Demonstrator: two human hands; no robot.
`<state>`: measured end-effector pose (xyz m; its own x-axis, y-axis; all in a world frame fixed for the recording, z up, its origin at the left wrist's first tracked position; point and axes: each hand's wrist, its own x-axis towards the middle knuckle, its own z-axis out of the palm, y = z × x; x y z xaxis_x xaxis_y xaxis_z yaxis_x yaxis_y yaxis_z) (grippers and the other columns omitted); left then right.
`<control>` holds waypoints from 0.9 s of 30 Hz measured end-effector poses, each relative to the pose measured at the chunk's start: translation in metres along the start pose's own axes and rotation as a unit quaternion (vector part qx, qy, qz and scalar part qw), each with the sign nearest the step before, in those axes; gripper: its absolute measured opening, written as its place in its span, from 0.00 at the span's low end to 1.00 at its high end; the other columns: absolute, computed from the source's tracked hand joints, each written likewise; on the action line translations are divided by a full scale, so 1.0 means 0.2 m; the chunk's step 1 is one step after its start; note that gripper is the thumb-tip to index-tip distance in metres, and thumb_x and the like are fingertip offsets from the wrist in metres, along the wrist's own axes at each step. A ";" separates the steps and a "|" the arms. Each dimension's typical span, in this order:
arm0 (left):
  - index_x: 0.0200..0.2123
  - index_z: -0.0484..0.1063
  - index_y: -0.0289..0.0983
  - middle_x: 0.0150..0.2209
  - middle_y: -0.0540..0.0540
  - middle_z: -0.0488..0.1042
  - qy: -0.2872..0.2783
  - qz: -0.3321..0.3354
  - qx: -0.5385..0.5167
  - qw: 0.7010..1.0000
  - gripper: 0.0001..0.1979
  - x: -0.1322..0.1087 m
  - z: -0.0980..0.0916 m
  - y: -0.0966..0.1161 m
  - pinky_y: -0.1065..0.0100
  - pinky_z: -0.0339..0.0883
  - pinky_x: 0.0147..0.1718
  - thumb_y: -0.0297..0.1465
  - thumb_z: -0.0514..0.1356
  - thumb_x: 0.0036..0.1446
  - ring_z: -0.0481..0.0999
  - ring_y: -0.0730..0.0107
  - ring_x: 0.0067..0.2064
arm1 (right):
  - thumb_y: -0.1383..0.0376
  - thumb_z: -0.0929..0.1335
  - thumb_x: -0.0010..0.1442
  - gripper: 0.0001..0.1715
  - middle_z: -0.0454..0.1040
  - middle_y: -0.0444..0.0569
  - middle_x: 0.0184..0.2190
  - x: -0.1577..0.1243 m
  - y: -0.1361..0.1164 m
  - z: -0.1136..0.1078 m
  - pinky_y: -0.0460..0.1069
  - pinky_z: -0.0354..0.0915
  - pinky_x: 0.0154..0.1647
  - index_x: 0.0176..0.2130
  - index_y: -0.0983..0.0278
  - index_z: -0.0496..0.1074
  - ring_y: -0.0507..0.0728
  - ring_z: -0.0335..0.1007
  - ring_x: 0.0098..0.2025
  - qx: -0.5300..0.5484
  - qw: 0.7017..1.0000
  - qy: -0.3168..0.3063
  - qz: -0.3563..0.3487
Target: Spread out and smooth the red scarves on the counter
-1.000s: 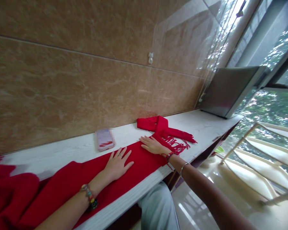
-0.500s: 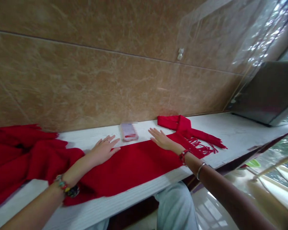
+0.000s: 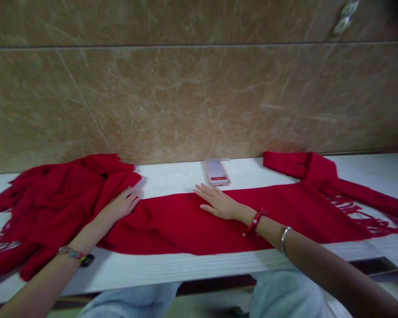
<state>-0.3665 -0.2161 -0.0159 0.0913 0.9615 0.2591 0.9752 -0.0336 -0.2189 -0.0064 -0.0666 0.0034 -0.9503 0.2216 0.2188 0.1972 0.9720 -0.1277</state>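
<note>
A red scarf (image 3: 175,227) lies stretched along the white table, with its flat middle part in front of me. At its left, red cloth (image 3: 63,190) is bunched in a crumpled heap with fringe; I cannot tell if it is all one piece. My left hand (image 3: 123,204) rests at the heap's right edge, fingers extended and not gripping. Palm down over the scarf's upper edge, my right hand (image 3: 220,204) has its fingers spread. Farther right, a folded red strip (image 3: 318,167) and fringe (image 3: 358,212) cross the scarf's end.
A phone (image 3: 218,177) lies behind the scarf, just beyond my right fingers, its screen partly blurred. The white table (image 3: 172,174) meets a brown tiled wall (image 3: 185,101). My knees are under the table's front edge.
The view has swung left and levelled. My left hand has moved left to the crumpled heap. My right hand has slid left along the scarf, from right of the phone to below it.
</note>
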 end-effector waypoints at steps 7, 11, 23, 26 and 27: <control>0.50 0.62 0.31 0.58 0.39 0.55 0.009 0.015 0.022 1.000 0.20 -0.02 -0.20 0.02 0.52 0.50 0.55 0.21 0.43 0.56 0.51 0.51 0.60 | 0.57 0.54 0.63 0.28 0.52 0.56 0.60 0.01 0.01 0.01 0.60 0.40 0.60 0.59 0.65 0.52 0.59 0.43 0.62 0.011 1.000 0.001 -0.005; 0.49 0.64 0.32 0.55 0.38 0.59 0.031 0.059 -0.031 0.997 0.17 0.09 -0.36 0.35 0.55 0.54 0.54 0.29 0.44 0.60 0.56 0.55 0.57 | 0.58 0.57 0.62 0.27 0.55 0.58 0.58 0.01 0.02 0.01 0.59 0.46 0.59 0.58 0.67 0.56 0.60 0.47 0.60 0.010 1.000 0.015 0.002; 0.59 0.50 0.41 0.57 0.41 0.57 -0.131 0.184 -0.167 0.960 0.27 0.02 -0.42 0.60 0.62 0.55 0.52 0.39 0.52 0.57 0.60 0.62 0.55 | 0.61 0.57 0.62 0.26 0.61 0.60 0.55 0.01 0.03 0.02 0.54 0.53 0.57 0.55 0.73 0.60 0.59 0.55 0.57 0.016 0.999 0.033 0.015; 0.59 0.49 0.40 0.55 0.42 0.61 -0.129 0.161 -0.173 0.963 0.26 0.03 -0.43 0.59 0.65 0.57 0.50 0.33 0.50 0.59 0.63 0.65 0.52 | 0.63 0.58 0.61 0.24 0.61 0.61 0.54 0.01 0.03 0.02 0.54 0.54 0.57 0.53 0.73 0.62 0.59 0.56 0.56 0.020 0.999 0.049 0.006; 0.58 0.52 0.40 0.54 0.43 0.62 -0.129 0.162 -0.176 0.962 0.23 0.04 -0.44 0.60 0.66 0.58 0.50 0.31 0.49 0.59 0.64 0.66 0.51 | 0.64 0.59 0.60 0.23 0.62 0.61 0.54 0.01 0.03 0.01 0.55 0.54 0.57 0.52 0.73 0.63 0.59 0.56 0.56 0.024 0.998 0.059 -0.001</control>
<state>-0.2319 -0.2371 0.0435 0.3937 0.9190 -0.0209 0.9158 -0.3902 0.0950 -0.0076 -0.0612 0.0004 -0.9155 0.2293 0.3306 0.1805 0.9685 -0.1717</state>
